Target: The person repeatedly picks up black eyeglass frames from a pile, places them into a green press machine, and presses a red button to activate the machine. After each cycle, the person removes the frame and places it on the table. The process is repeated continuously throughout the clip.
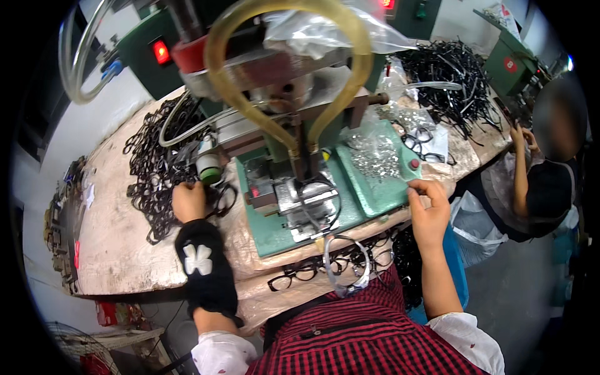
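Note:
At the edge of a tangled heap of black eyeglass frames (153, 178), my left hand (189, 202) is closed on a black eyeglass frame (225, 200), its rim showing to the right of the fingers. A green-topped cylinder (210, 175) is just beyond that hand. My right hand (429, 212) pinches thumb and forefinger together by the front right corner of a green tray (378, 203); whatever is between them is too small to make out. In the middle, a dark frame (337, 203) lies on the metal fixture (306, 219) under the press head.
Small metal parts (373, 150) lie in clear plastic on the tray. A yellowish hose (362, 56) loops above the press. Several frames (303, 270) line the table's near edge. Another heap of dark pieces (447, 78) is far right, where another person (531, 169) sits.

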Demonstrator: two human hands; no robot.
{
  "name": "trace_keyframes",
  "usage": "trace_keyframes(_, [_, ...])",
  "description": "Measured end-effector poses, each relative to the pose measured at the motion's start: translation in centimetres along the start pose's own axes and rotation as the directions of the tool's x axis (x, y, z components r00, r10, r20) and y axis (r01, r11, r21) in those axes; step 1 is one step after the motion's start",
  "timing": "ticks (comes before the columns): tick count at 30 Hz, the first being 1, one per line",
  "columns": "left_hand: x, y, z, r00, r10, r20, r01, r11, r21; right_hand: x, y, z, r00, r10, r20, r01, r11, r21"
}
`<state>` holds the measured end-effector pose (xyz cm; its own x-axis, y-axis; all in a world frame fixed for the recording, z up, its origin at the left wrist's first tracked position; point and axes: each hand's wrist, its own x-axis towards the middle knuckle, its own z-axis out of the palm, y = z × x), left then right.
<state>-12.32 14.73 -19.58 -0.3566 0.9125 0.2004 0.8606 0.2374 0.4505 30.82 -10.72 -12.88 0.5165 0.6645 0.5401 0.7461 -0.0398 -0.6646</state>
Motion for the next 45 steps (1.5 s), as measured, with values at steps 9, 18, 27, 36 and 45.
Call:
trace_keyframes(9, [-3.3, 3.9, -4.8, 0.977, 0.205, 0.067, -0.087, 0.658, -0.748, 4.6, -12.1, 3.4, 0.929, -0.055, 0.365, -0.215, 0.723, 0.657])
trace_keyframes(18, [-12.5, 5.4, -10.9, 0.964, 0.244, 0.106, 0.087, 0.088, -0.992, 4.2, -12.7, 6.5, 0.939, 0.022, 0.344, -0.282, 0.625, 0.728])
trace_keyframes(27, [-13.3, 16.5, -18.1, 0.701, 0.481, -0.526, -0.564, -0.078, -0.822, 3.8, -15.2, 5.9, 0.917, -0.007, 0.398, -0.324, 0.568, 0.757])
trace_keyframes(36, [-13.5, 17.3, -18.1, 0.76, 0.441, -0.478, -0.517, -0.036, -0.855, 3.8, -15.0, 6.5, 0.904, -0.043, 0.425, -0.356, 0.475, 0.805])
trace_keyframes(45, [-16.9, 15.0, -18.0, 0.862, 0.302, -0.408, -0.389, -0.124, -0.913, 2.2, -14.2, 8.0, 0.935, 0.042, 0.353, -0.343, 0.37, 0.863])
